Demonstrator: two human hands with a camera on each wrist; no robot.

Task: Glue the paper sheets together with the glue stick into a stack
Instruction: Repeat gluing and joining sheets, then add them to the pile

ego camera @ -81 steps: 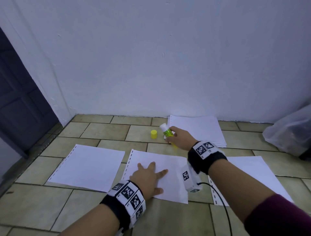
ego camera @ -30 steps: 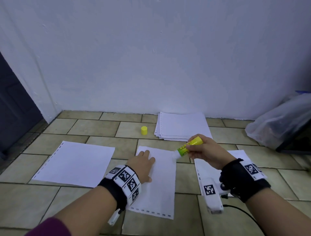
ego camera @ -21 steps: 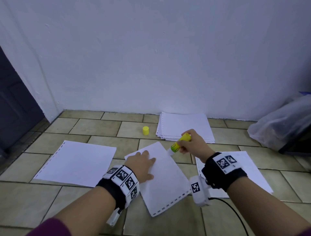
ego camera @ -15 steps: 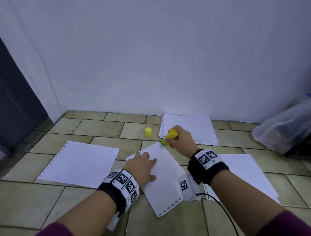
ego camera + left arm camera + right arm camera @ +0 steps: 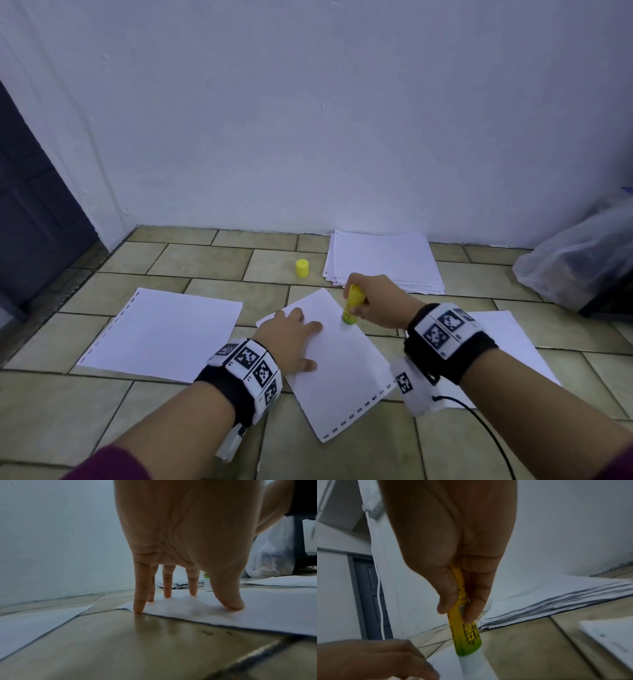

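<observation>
Matt paper sheet [image 5: 342, 370], glossy tiles [image 5: 191, 431]

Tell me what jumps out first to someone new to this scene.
The yellow glue stick stands tip-down on the skewed middle sheet, gripped by the right hand. The left hand presses that sheet flat to the tiled floor. A yellow cap stands beside the paper stack by the wall.

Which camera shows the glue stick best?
The right wrist view: the glue stick fills the middle, the right hand gripping it, tip down on paper. The head view shows it small; the left wrist view only a sliver behind the left hand.
</observation>
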